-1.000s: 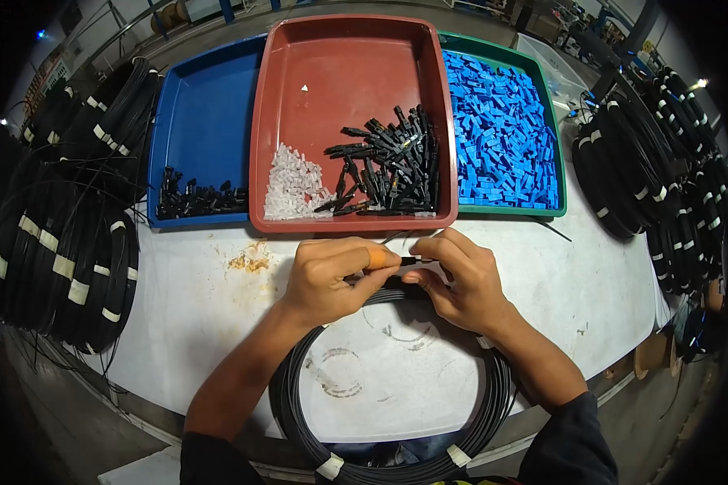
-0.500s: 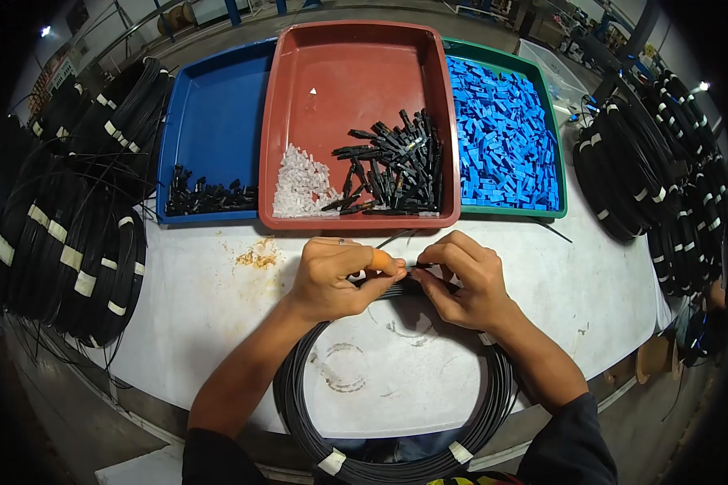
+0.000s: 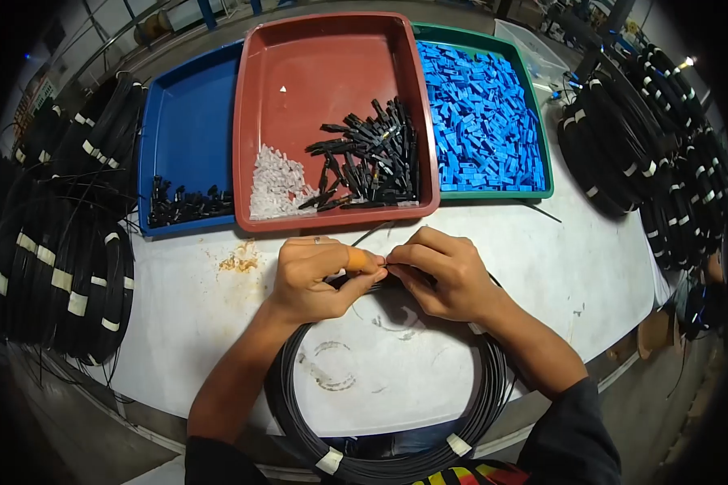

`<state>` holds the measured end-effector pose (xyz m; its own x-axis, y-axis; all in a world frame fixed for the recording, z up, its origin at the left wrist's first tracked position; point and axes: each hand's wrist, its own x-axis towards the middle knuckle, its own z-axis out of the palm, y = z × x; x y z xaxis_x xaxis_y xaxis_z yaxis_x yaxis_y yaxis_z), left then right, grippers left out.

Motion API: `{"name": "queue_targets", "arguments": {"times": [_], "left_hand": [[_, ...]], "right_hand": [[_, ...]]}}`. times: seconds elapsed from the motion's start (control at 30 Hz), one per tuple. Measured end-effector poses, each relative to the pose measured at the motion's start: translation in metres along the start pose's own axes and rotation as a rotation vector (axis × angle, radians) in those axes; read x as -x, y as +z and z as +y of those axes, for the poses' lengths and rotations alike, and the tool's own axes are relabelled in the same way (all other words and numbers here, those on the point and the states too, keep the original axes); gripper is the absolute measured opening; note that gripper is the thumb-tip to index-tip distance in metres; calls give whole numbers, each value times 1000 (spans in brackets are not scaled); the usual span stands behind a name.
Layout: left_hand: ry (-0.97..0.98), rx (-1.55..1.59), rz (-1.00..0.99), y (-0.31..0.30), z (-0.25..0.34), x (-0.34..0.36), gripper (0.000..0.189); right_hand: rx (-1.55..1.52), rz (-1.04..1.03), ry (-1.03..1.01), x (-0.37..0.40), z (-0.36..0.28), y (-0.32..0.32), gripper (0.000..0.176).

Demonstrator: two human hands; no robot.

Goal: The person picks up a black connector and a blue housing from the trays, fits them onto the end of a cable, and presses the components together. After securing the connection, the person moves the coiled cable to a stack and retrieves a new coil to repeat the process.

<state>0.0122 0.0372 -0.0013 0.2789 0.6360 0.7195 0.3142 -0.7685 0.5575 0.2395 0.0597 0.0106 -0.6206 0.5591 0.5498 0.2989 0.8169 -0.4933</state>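
Observation:
My left hand (image 3: pixel 322 279), with an orange wrap on one finger and a ring, pinches the thin end of a black cable. My right hand (image 3: pixel 443 273) is closed in a pinch right against the left fingertips; whatever lies between its fingers is tiny, dark and mostly hidden. Below both hands is the coil of black cable (image 3: pixel 493 368), bound with white tape, resting partly on the table and hanging over its front edge. A short dark strand (image 3: pixel 372 234) shows just beyond the fingers.
A red tray (image 3: pixel 323 61) holds clear plastic pieces (image 3: pixel 277 184) and black connectors (image 3: pixel 372 158). Beside it stand a blue tray (image 3: pixel 190 105) with small black parts and a green tray (image 3: pixel 542 121) of blue clips (image 3: pixel 485 121). Taped cable coils (image 3: pixel 61 275) are stacked left, more coils (image 3: pixel 611 145) right.
The view has shifted, so trays and hands sit further left. My right hand has closed up against the left fingertips, covering the small dark part that showed between them.

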Motion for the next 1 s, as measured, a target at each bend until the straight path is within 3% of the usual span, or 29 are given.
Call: {"name": "queue_targets", "arguments": {"times": [0.17,0.27,0.4,0.6,0.67,1.0], "left_hand": [[-306,-73,15,-10,8,0,12],[-307,-114,77,-11,1,-15,10],[106,-514,-281,-34,-35,-44,17],[352,-618,-508,-21,-73,-85,12],[531,-740,-633,-18,-84,-93,9],[621,-717,-549,-5,-95,-98,4]], "right_hand": [[-14,34,-40,-1,3,2,20],[-49,11,-41,1,5,0,21],[-61,-13,-21,-1,2,-1,20],[-69,-18,45,-3,1,-3,20],[-70,2,54,-3,2,-3,20],[-74,-35,89,-5,0,-5,18]]}}
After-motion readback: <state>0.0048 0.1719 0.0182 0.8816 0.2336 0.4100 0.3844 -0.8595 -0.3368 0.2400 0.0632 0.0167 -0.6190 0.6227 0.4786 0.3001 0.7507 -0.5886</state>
